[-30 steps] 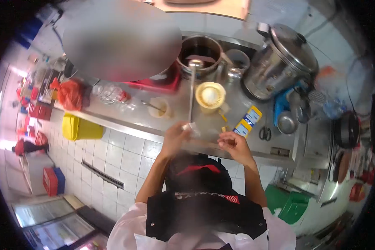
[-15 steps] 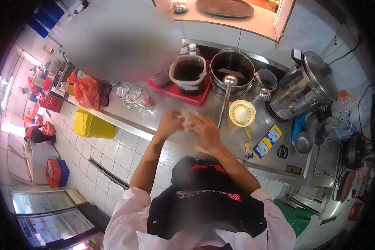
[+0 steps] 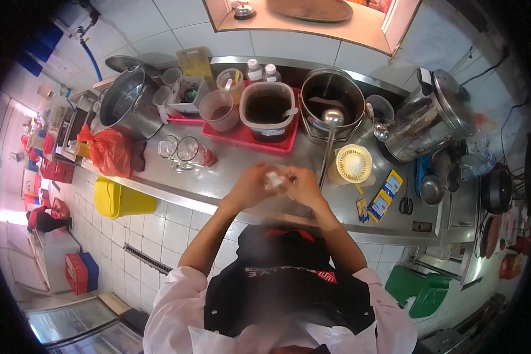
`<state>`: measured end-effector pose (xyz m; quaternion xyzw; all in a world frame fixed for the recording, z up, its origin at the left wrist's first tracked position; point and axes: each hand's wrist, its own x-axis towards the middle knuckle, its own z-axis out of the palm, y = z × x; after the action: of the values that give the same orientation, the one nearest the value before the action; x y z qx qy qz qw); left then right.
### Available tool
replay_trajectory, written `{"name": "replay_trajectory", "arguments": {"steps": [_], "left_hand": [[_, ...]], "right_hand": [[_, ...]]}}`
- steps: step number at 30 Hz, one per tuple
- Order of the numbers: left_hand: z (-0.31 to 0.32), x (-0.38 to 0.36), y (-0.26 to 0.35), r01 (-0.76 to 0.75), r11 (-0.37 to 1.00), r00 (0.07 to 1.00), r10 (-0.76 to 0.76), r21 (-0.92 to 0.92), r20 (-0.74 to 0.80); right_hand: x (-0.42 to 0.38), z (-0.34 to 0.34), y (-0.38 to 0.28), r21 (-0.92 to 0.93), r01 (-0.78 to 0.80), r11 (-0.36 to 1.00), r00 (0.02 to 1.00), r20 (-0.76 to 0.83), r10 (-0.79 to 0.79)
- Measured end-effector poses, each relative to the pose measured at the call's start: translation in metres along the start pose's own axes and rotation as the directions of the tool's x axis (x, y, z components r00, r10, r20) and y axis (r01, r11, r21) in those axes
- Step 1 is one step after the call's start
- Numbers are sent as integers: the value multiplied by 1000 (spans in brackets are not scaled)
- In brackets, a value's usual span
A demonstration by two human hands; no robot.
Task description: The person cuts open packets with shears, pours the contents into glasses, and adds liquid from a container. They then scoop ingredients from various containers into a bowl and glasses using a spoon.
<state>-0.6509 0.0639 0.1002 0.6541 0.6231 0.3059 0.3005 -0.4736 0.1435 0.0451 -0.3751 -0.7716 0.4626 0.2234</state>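
A small crumpled whitish thing (image 3: pixel 274 179), perhaps thin plastic or paper, is between my two hands above the steel counter's front edge. My left hand (image 3: pixel 249 186) is closed around its left side, fingers curled inward. My right hand (image 3: pixel 304 187) pinches it from the right with the fingertips. Just right of my hands, a yellow citrus juicer (image 3: pixel 353 163) with a white ribbed cone stands on the counter. A long-handled ladle (image 3: pixel 331 121) leans across the rim of a metal pot (image 3: pixel 331 97) of dark liquid.
A red tray (image 3: pixel 218 134) bears a tub of dark liquid (image 3: pixel 268 109). Glass mugs (image 3: pixel 187 151) and an orange bag (image 3: pixel 110 150) are to the left. Blue-yellow packets (image 3: pixel 385 196), scissors (image 3: pixel 406 205) and a steel urn (image 3: pixel 430 118) are to the right. A yellow bin (image 3: pixel 121 197) stands below.
The whitish thing is more bunched up and less visible between my fingers. The blurred shape at upper left is gone, showing a big pot and containers. The view has shifted slightly.
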Motion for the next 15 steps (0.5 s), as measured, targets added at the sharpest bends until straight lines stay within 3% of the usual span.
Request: {"name": "replay_trajectory", "arguments": {"steps": [1,4,6,8,10,12,13,15], "left_hand": [[-3,3,2,-43,996,999,43,74,5],[-1,10,-10,-55,996,998,53,73,31],[0,12,-20,-123,988,992,124,94,-2],[-2,14,-22,-190,975,980,195,115,-34],[-4,17,-21,-98,991,995,97,91,16],[-7,19,-16,-116,990,993,115,77,19],[-8,19,-15,-123,990,992,122,67,11],[-7,22,-22,-167,982,986,166,87,16]], "right_hand": [[0,-3,-3,-2,-8,1000,1000,-11,8],[-3,-9,-14,-36,-123,992,992,28,124],[-3,-11,-17,-248,93,964,995,-16,-100],[-3,-7,-18,-191,40,981,997,-60,-52],[-3,-2,-18,-134,-6,991,995,-97,-7],[-2,1,-15,-83,-25,996,992,-126,14],[-3,2,-14,-84,-31,996,991,-134,19],[-3,3,-13,-255,-57,965,991,-136,23]]}}
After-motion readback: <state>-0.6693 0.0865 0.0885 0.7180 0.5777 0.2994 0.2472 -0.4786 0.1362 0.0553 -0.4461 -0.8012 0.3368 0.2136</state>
